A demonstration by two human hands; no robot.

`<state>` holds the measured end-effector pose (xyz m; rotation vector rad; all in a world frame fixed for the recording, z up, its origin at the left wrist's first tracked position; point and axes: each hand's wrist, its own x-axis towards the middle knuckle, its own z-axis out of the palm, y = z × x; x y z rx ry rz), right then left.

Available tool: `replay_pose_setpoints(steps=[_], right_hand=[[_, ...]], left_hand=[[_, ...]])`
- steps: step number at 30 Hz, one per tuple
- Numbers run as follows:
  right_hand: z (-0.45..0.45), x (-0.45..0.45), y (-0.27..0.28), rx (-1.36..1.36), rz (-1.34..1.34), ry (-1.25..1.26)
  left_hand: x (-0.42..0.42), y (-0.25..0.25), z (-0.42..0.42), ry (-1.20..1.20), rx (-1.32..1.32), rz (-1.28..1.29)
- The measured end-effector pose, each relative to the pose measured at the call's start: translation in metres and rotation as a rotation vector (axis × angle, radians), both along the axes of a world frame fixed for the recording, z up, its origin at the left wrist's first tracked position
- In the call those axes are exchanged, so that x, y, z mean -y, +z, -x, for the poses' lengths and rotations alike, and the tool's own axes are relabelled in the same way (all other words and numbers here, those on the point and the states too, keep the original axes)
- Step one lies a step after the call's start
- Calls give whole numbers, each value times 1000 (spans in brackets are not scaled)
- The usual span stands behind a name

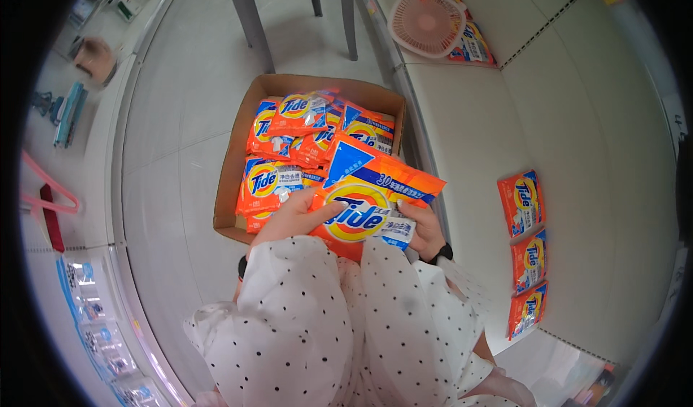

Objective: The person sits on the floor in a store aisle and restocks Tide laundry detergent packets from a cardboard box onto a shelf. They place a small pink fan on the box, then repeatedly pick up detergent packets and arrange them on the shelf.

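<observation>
Between my two hands is an orange Tide detergent bag (357, 207), its printed front turned up. My left hand (295, 212) grips its left side, the thumb lying across the front. On the right side, my right hand (425, 225) pinches the bag, thumb on top. Just beyond, an open cardboard box (227, 190) on the floor holds several more Tide bags (300, 112), stacked in overlapping piles. The held bag hides the box's near right part.
To my right, a shelf board (460, 136) carries a row of three Tide bags (521, 204). A pink plastic basket (427, 21) rests over more bags at the shelf's far end. Grey stool legs (252, 28) stand beyond the box. Shelving with packaged goods (100, 320) lines the left.
</observation>
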<state>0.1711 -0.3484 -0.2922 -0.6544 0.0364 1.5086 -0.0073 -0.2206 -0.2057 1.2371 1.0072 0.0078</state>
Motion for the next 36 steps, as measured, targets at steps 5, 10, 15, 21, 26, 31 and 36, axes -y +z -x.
replay_pose_setpoints(steps=[5,10,15,21,26,31,36], right_hand=[[1,-3,-7,-137,-35,-101],[5,-9,10,111,-28,-100],[14,-18,43,178,201,-87],[-6,-2,26,342,136,-190],[-111,32,27,377,165,-579],[-235,62,29,686,376,-594],[-272,95,-32,1952,996,-66]], left_hand=[[-19,-31,2,4,265,98],[-41,-63,-9,-110,349,70],[-49,-49,-4,-177,314,27],[-60,-58,-2,-168,219,-52],[-87,-95,34,47,234,-130],[-86,-99,62,121,87,-154],[-75,-127,79,159,-16,-188]])
